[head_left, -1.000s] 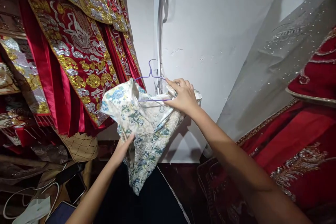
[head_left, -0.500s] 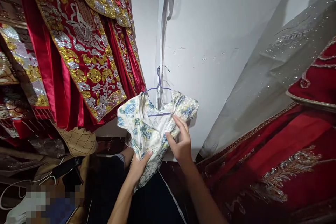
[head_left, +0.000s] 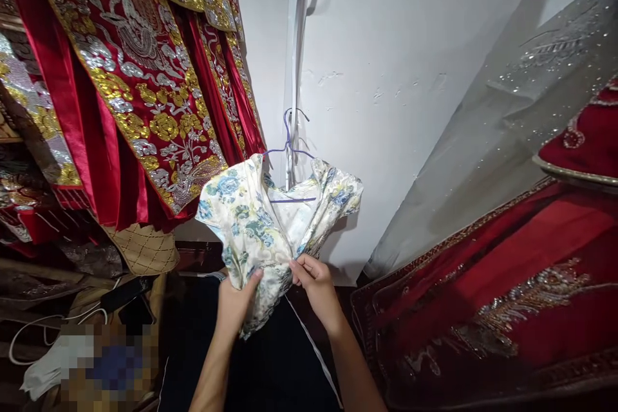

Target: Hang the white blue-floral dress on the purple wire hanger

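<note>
floral dress point(head_left: 261, 219) at center, already hung on purple hanger point(head_left: 288, 148) at 12 o'clock. my left hand point(head_left: 235, 302) grips its bunched lower fabric at 6, right hand point(head_left: 316, 286) pinches the front edge beside it. i'd say straightening remains.

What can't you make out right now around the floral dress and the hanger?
Head view only:
- What the hanger hook catches on: too thin against the wall.
- The floral dress hem: bunched behind the left hand and right hand.
- Items at lower left: pixelated blur.
- Red embroidered garments: tops cut off by the frame edge.
</note>
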A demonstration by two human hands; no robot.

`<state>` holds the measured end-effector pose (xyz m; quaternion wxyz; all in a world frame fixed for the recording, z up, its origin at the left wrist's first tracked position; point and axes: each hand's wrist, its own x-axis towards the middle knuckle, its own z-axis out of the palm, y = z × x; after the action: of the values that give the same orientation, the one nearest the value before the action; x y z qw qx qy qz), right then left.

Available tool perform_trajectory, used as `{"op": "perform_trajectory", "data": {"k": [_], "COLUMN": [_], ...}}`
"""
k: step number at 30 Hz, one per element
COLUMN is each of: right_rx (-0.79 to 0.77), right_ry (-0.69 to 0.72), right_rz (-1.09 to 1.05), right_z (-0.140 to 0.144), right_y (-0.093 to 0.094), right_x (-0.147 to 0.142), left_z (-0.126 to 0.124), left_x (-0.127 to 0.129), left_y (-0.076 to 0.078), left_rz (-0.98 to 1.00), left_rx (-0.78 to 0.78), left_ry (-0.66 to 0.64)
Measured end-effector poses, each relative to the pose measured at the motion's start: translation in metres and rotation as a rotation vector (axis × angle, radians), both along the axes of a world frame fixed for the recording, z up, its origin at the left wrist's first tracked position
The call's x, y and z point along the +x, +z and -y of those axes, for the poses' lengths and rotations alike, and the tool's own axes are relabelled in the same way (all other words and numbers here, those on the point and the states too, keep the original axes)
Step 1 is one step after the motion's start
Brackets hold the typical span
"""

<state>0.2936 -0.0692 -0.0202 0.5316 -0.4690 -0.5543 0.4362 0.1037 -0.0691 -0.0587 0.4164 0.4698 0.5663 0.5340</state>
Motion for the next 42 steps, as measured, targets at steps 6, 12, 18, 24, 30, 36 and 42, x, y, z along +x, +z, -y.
{"op": "perform_trajectory", "data": {"k": [6,12,18,24,30,36,42], "right_rx": [-0.074,-0.206,-0.239,0.004,0.161,0.266,0.353], "right_ry": [0.12,0.319,0.065,-0.041,-0.019,0.078,0.086], "right_rz": [-0.044,-0.152,-0.236,-0.281,-0.325,-0.152,-0.106], "right_z": [0.01,0.01,-0.004,-0.061,-0.096,-0.073,-0.069], "right_y": [0.003,0.004,0.026,0.102,0.16,0.147,0.154], "right_x": [-0.016,-0.024,0.0,0.025,0.013,-0.004,-0.002], "left_z": [0.007,0.008,0.008,0.001,-0.02,-0.055,-0.083], "left_x": [0.004,0.034,0.048,0.071,0.066,0.034,0.033], "left_y": [0.006,0.009,0.008,-0.017,-0.011,0.102,0.195], "left_rz": [-0.361,-0.27,-0.283,-0.341,-0.458,-0.326,-0.601], "left_rx": [0.355,0.326,0.348,0.412,0.408,0.626,0.947], "left_ry": [0.275,-0.253,-0.285,-0.385,-0.454,-0.39,-0.244]}}
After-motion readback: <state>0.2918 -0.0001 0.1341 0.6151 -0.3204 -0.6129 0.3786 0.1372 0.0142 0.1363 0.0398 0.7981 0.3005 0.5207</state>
